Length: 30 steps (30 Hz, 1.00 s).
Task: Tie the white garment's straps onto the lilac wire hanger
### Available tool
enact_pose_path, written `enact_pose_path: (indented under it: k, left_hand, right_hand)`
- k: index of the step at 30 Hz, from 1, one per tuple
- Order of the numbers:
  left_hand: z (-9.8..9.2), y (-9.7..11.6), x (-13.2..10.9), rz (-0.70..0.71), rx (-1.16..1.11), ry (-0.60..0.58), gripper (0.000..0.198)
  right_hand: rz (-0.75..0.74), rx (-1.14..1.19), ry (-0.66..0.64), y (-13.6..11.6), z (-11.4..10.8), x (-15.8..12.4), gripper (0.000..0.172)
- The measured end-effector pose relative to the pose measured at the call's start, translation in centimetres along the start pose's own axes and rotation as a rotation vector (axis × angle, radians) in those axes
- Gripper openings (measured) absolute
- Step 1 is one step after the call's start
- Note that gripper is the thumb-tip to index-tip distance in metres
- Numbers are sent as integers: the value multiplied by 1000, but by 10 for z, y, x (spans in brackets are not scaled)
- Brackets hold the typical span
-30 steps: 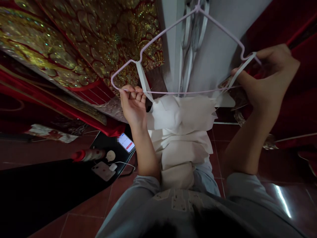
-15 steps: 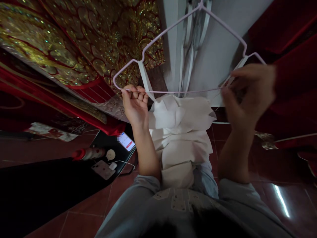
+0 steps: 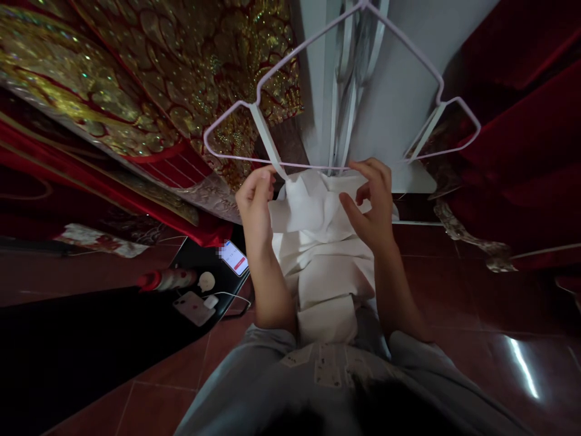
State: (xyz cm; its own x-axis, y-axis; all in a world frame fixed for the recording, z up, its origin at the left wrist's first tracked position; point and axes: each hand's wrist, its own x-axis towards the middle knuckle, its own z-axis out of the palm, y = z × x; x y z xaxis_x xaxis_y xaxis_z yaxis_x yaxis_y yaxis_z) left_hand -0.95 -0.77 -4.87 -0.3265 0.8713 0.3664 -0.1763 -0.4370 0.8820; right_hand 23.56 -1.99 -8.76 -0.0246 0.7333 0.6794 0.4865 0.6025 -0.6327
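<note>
A pale pink wire hanger [image 3: 345,91] hangs in front of me with a white garment [image 3: 331,254] strung from it by two thin straps. My left hand [image 3: 255,203] pinches the garment's upper left corner just below the left strap. My right hand [image 3: 370,206] rests on the garment's top edge near the middle, fingers curled and partly spread over the cloth. Neither hand touches the hanger wire. The garment falls in folds down to my lap.
Red robes with heavy gold embroidery [image 3: 149,85] hang at the left. Dark red velvet [image 3: 526,151] hangs at the right. A grey-white post [image 3: 390,66] stands behind the hanger. On a black surface at lower left lie two phones [image 3: 233,258], a charger and a red-capped bottle [image 3: 167,280].
My right hand left the hanger's right end and moved left and down onto the garment's top edge. My left hand let go of the hanger's bottom wire and now pinches the cloth.
</note>
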Motion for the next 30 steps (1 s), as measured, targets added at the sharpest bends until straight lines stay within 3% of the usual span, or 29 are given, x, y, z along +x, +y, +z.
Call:
enact_pose_path:
  k: [6, 13, 15, 19, 21, 24, 27, 30]
  left_hand:
    - [-1, 37, 2, -167, -23, -258, 61]
    - [-6, 54, 7, -246, -20, -388, 62]
    - [-5, 58, 11, -268, -150, -336, 58]
    - [-12, 73, 30, -353, -460, -73, 55]
    - [-20, 78, 37, -350, -529, 2, 58]
    - [-29, 72, 35, -280, -422, 135, 53]
    - [-25, 53, 24, -163, -232, 291, 41]
    - [-10, 34, 15, -140, -176, 254, 37]
  right_hand:
    - [14, -20, 4, 3, -4, 3, 47]
    - [-10, -30, 5, 9, -9, 7, 47]
    - [17, -30, 9, 8, -10, 7, 46]
    - [69, -29, -27, 6, -16, 9, 49]
    - [72, -22, -42, 5, -20, 10, 49]
    - [78, -20, -39, 5, -24, 13, 48]
    - [94, -30, -46, 3, -25, 15, 48]
    - [83, -25, -56, -1, -23, 15, 49]
